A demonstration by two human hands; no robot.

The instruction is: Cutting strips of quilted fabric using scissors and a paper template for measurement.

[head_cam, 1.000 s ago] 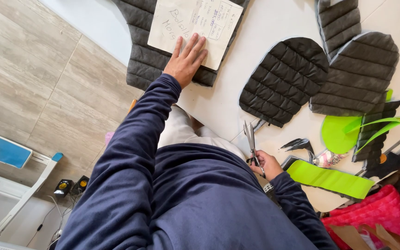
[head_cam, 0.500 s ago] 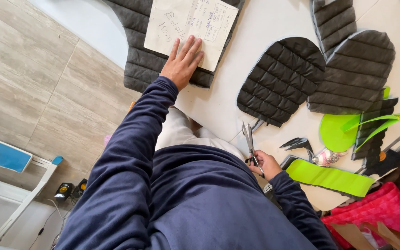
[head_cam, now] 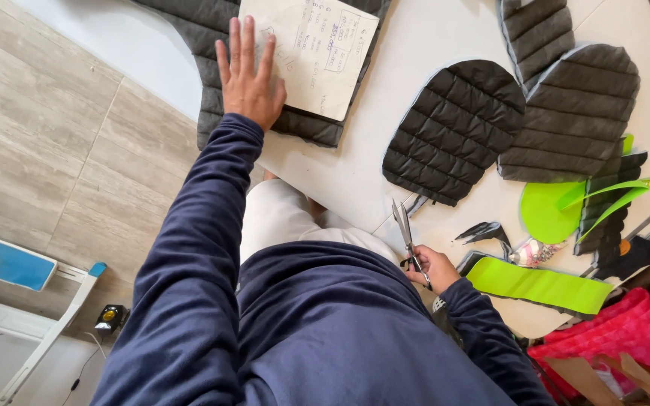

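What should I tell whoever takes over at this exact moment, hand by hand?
Left hand: flat, fingers spread, pressing the paper pattern onto the black quilted fabric at the table's near edge.
Right hand: gripping the scissors, blades closed, pointing up, clear of the fabric.
Done: two cut quilted pieces lie on the white table, lime green pieces to the right.
Left: fabric under the pattern shows no cut along the pattern yet.

Even, bright daylight. The white table (head_cam: 430, 45) reads near overexposed, without hard glare. Shadows are soft, faint under the quilted black panels (head_cam: 457, 131). Focus is sharp centrally; wide-angle stretching distorts the frame edges.
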